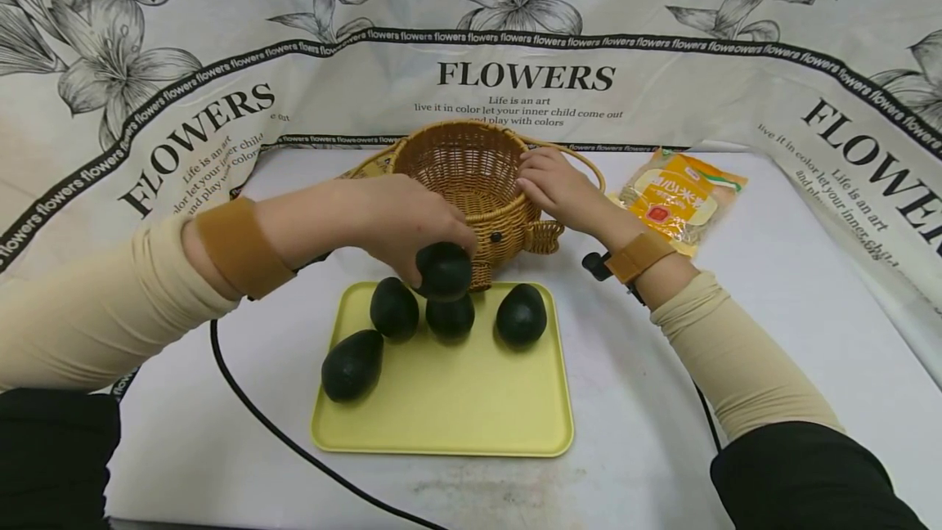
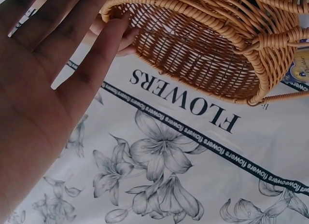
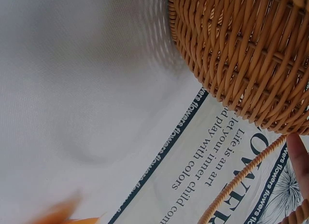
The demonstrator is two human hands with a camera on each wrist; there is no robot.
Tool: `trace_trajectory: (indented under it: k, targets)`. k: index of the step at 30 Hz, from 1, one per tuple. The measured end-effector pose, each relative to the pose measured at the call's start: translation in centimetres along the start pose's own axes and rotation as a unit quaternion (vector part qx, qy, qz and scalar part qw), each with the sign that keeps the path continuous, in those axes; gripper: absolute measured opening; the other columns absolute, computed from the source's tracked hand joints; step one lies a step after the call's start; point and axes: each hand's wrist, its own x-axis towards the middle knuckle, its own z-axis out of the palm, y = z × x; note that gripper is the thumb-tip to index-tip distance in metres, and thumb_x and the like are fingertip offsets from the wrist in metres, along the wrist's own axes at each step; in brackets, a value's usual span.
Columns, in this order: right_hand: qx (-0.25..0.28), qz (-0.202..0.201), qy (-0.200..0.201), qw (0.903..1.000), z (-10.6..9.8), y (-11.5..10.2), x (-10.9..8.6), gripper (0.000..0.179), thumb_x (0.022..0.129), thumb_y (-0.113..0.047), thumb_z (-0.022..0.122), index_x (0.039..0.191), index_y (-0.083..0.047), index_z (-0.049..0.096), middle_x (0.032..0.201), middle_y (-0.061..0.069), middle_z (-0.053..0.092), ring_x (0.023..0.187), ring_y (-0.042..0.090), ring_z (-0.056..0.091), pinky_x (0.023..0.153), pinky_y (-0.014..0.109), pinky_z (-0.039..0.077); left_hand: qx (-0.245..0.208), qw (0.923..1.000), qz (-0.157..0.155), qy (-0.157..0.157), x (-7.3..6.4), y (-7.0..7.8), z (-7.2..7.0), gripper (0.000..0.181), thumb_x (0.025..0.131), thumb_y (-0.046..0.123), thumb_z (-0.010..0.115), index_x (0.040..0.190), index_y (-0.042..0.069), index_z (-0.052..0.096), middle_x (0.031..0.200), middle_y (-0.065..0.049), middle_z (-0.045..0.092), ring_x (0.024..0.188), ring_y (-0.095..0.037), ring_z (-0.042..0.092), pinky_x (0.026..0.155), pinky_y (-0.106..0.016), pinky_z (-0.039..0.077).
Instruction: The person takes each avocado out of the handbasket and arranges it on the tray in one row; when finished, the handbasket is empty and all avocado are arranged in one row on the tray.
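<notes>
My left hand (image 1: 419, 223) grips a dark green avocado (image 1: 444, 272) over the back of a yellow tray (image 1: 471, 415). In the left wrist view the palm and spread fingers of the left hand (image 2: 53, 74) show, but that avocado does not. Several more avocados (image 1: 521, 316) lie on the tray. Behind it stands a brown wicker basket (image 1: 508, 235), its woven inside visible in the head view. My right hand (image 1: 562, 186) holds the basket's right rim, fingers over the edge. Only a fingertip of the right hand (image 3: 299, 161) shows in the right wrist view.
An orange and yellow food packet (image 1: 680, 199) lies on the white table right of the basket. A thin wicker handle (image 3: 241, 175) loops out from the basket. A black cable (image 1: 272, 428) crosses the table at the left. Behind hangs a flower-printed sheet (image 1: 368, 88).
</notes>
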Motion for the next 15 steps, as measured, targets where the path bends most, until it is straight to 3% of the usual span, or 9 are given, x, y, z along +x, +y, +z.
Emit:
trace_trajectory:
  k: [15]
  targets:
    - [-0.002,-0.001,-0.001,1.0000,0.00,-0.02,0.01,0.028,0.101,-0.018,0.040,0.092,-0.006,0.064,0.112,0.016,0.061,0.131,0.033,0.037,0.116,0.042,0.024,-0.006,0.9997,0.022,0.003,-0.24,0.47,0.61,0.055,0.076,0.031,0.077,0.126,0.027,0.055,0.126,0.005,0.060,0.104,-0.019,0.061,0.081,-0.041,0.054]
